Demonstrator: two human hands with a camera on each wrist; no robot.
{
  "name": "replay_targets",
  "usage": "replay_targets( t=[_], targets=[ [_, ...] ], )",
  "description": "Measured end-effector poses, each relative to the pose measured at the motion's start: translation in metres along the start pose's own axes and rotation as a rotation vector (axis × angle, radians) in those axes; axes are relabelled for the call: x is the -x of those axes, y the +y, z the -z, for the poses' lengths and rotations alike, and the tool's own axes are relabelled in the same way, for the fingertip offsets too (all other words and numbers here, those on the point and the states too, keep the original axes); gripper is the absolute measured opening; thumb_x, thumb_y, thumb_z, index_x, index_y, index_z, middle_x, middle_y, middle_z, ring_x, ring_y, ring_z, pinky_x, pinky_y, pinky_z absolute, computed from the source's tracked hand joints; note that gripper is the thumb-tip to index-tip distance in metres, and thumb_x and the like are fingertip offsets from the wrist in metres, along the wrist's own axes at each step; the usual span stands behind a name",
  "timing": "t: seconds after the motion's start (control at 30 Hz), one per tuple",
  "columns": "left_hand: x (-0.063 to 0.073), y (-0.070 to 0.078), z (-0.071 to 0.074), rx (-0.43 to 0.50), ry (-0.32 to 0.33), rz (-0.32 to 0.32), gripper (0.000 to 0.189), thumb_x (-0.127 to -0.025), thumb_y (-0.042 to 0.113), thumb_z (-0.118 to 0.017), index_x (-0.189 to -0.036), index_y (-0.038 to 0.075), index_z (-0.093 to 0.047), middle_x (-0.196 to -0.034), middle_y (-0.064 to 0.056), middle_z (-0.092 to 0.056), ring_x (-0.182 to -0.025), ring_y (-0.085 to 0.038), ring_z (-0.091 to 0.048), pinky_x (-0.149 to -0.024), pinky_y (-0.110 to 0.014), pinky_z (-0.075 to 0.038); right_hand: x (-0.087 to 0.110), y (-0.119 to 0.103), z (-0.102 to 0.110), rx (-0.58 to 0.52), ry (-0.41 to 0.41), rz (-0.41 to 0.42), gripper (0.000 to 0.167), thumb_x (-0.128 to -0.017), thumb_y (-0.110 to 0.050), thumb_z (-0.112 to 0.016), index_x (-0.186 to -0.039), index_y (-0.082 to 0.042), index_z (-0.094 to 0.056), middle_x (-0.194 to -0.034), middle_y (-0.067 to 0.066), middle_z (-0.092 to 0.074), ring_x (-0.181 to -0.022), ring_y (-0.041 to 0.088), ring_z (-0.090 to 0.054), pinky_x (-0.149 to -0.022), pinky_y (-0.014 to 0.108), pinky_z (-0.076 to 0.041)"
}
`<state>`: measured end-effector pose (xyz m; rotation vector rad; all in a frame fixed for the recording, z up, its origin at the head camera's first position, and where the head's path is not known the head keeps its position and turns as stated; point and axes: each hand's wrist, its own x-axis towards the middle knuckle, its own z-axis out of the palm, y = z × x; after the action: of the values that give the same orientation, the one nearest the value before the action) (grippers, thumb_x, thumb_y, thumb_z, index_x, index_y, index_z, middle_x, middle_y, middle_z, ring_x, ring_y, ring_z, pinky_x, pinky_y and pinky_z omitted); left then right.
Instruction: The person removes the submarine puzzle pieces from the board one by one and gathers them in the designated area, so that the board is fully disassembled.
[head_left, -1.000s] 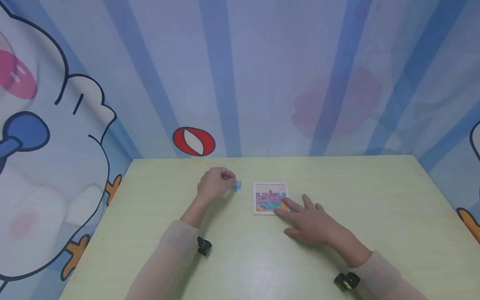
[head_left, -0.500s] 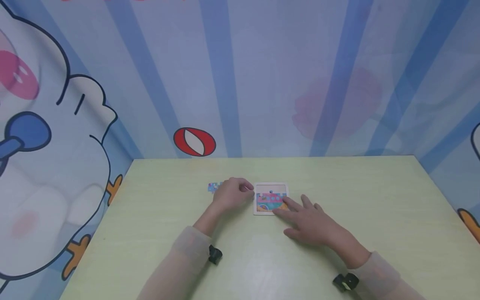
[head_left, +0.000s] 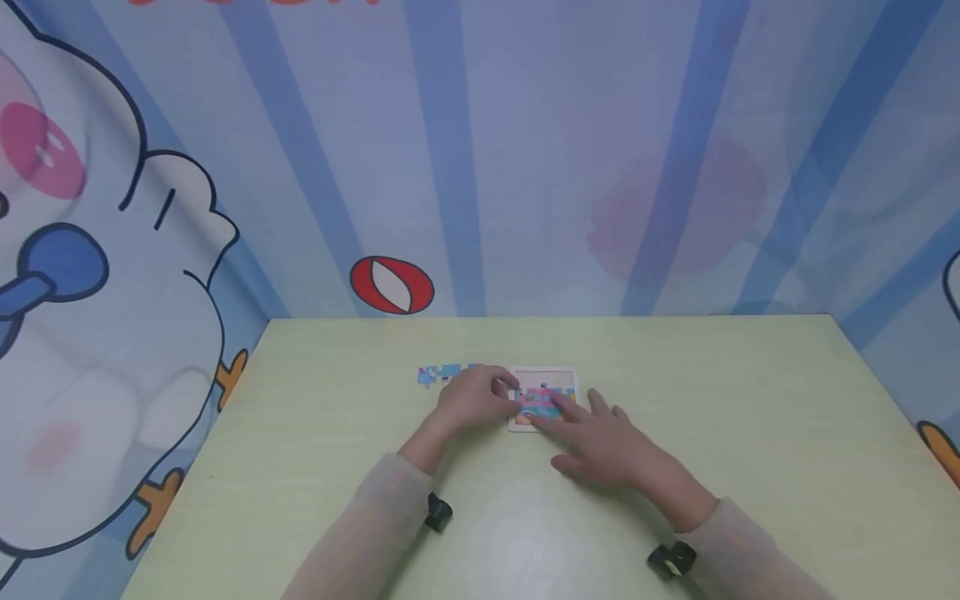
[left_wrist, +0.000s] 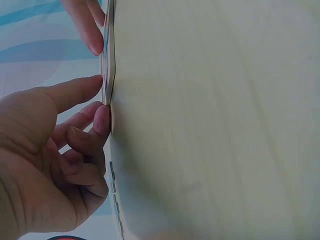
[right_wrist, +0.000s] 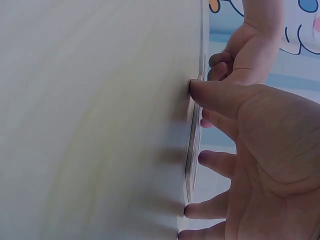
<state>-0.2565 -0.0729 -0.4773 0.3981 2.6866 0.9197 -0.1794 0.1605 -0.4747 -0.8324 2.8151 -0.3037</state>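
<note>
A small square jigsaw puzzle (head_left: 543, 402) with a pale rim lies on the table, its lower part filled with a pink and blue picture and its upper strip plain. At its left edge my left hand (head_left: 477, 396) touches the rim with thumb and forefinger apart, the other fingers curled loosely. No piece shows between them. Spread over the lower right part is my right hand (head_left: 611, 446), fingertips resting on the picture. Several loose blue puzzle pieces (head_left: 427, 377) lie in a row behind the left hand, partly hidden by it.
The pale yellow table (head_left: 712, 392) runs back to a blue striped cloth backdrop (head_left: 525, 167) with cartoon figures. Each wrist carries a small black camera (head_left: 438, 512).
My left hand has left the loose pieces and moved right and nearer to the puzzle's left edge. The right hand has slid slightly left across the picture.
</note>
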Motion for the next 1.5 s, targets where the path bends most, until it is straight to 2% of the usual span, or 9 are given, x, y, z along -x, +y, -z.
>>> replay_targets(
  t=[0.2, 0.57, 0.83, 1.23, 1.37, 1.5],
  targets=[
    [0.0001, 0.0019, -0.0007, -0.006, -0.001, -0.014, 0.029, -0.089, 0.031, -0.081, -0.116, 0.021, -0.076, -0.086, 0.005, -0.065, -0.078, -0.016, -0.061, -0.070, -0.036, -0.049, -0.0030, -0.0042, 0.0020, 0.016, 0.002, -0.002, 0.060, -0.103, -0.042, -0.063, -0.159, -0.035, -0.043, -0.167, 0.015, -0.029, -0.139, 0.066, -0.030, -0.099, 0.079, -0.036],
    [-0.0030, 0.0010, -0.0031, -0.018, -0.001, -0.012, 0.028, -0.090, 0.030, -0.081, -0.116, 0.023, -0.076, -0.084, 0.007, -0.066, -0.076, -0.014, -0.062, -0.069, -0.035, -0.049, -0.0042, -0.0072, 0.0045, -0.015, -0.002, -0.021, 0.058, -0.103, -0.040, -0.062, -0.158, -0.031, -0.045, -0.169, 0.014, -0.026, -0.140, 0.067, -0.027, -0.100, 0.079, -0.034],
    [-0.0035, 0.0022, -0.0031, -0.023, 0.008, -0.017, 0.029, -0.089, 0.028, -0.082, -0.116, 0.021, -0.075, -0.086, 0.006, -0.065, -0.078, -0.015, -0.061, -0.070, -0.036, -0.048, -0.0046, -0.0077, 0.0052, 0.004, -0.008, -0.022, 0.057, -0.104, -0.040, -0.061, -0.158, -0.032, -0.045, -0.169, 0.014, -0.027, -0.140, 0.066, -0.028, -0.099, 0.079, -0.035],
    [-0.0046, 0.0009, -0.0049, -0.016, 0.068, -0.048, 0.016, -0.092, 0.024, -0.080, -0.106, 0.022, -0.072, -0.094, 0.007, -0.067, -0.086, -0.015, -0.062, -0.078, -0.039, -0.050, -0.0055, -0.0092, 0.0067, 0.003, -0.025, -0.025, 0.058, -0.104, -0.041, -0.061, -0.159, -0.032, -0.045, -0.168, 0.014, -0.028, -0.140, 0.067, -0.028, -0.098, 0.080, -0.035],
    [-0.0022, 0.0021, -0.0035, 0.013, 0.094, -0.063, 0.007, -0.096, 0.023, -0.075, -0.103, 0.022, -0.074, -0.095, 0.008, -0.070, -0.091, -0.016, -0.064, -0.083, -0.042, -0.051, -0.0057, -0.0093, 0.0062, 0.009, -0.023, -0.025, 0.058, -0.104, -0.041, -0.061, -0.158, -0.032, -0.045, -0.168, 0.014, -0.028, -0.140, 0.066, -0.029, -0.098, 0.080, -0.035],
    [0.0014, 0.0022, 0.0003, 0.050, 0.109, -0.062, 0.007, -0.097, 0.025, -0.072, -0.104, 0.024, -0.075, -0.097, 0.008, -0.071, -0.097, -0.018, -0.066, -0.087, -0.045, -0.051, -0.0054, -0.0100, 0.0074, 0.004, -0.031, -0.027, 0.058, -0.104, -0.041, -0.061, -0.158, -0.031, -0.045, -0.168, 0.014, -0.028, -0.140, 0.067, -0.028, -0.098, 0.080, -0.035]
  ],
)
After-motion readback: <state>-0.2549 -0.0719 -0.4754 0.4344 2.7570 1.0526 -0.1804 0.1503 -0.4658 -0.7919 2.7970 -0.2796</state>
